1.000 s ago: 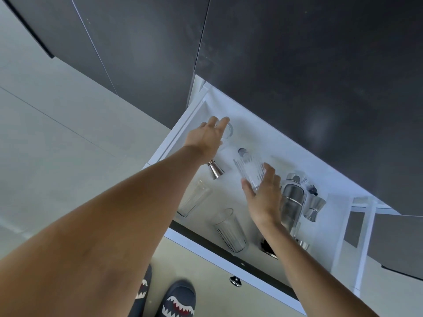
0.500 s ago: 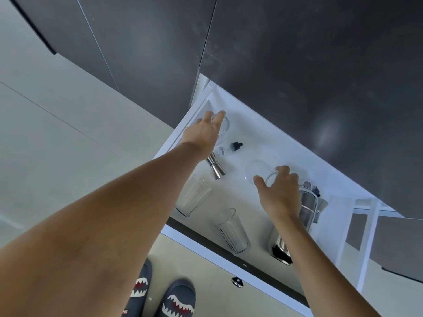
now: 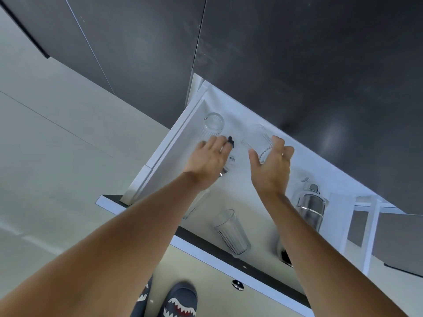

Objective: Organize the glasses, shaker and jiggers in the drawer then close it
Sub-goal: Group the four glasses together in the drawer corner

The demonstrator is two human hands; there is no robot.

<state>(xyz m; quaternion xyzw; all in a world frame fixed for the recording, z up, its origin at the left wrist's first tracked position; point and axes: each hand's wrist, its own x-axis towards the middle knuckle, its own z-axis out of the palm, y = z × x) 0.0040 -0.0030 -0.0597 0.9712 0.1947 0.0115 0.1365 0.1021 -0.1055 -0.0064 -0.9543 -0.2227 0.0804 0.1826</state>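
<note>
R hand (image 3: 271,165), ribbed glass (image 3: 257,143) further back

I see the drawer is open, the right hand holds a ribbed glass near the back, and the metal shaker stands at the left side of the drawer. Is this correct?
Not quite: the head view shows the shaker at the right side of the drawer, not the left. The rest holds: the drawer is open and the right hand holds a ribbed glass near the back.

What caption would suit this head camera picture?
Right hand grips a ribbed clear glass in the open white drawer; left hand reaches beside it.
</note>
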